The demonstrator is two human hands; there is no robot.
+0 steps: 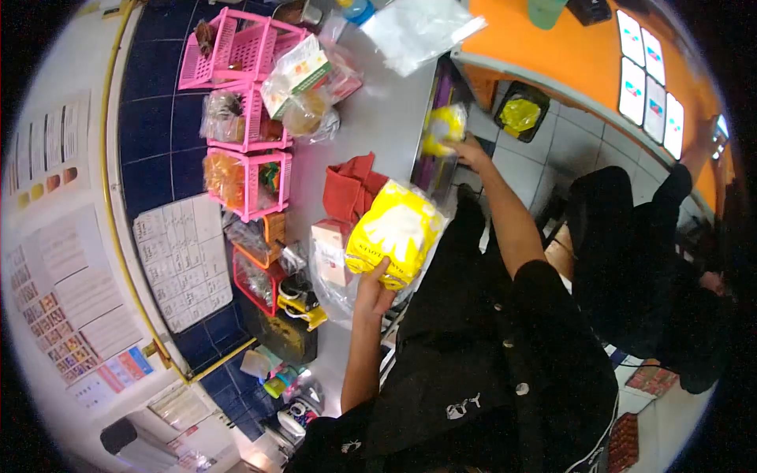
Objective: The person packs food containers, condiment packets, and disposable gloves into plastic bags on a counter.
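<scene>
A yellow packet with a white glove shape printed on it (398,232) is held over the edge of the grey counter (359,118), and my left hand (374,290) grips its lower side. Farther off, my right hand (471,152) has its fingers on a second yellow packet (445,130), slightly blurred, beyond the counter's edge. Close beside the first packet lie a crumpled red cloth (351,188) and a white and pink box (330,251) in clear plastic.
Pink baskets (251,181) with bagged items line the wall. Clear plastic bags (422,31) lie at the counter's far end. A black bin with a yellow bag (520,115) stands on the tiled floor. Another person in dark clothes (607,229) is at the right, by an orange surface (536,35).
</scene>
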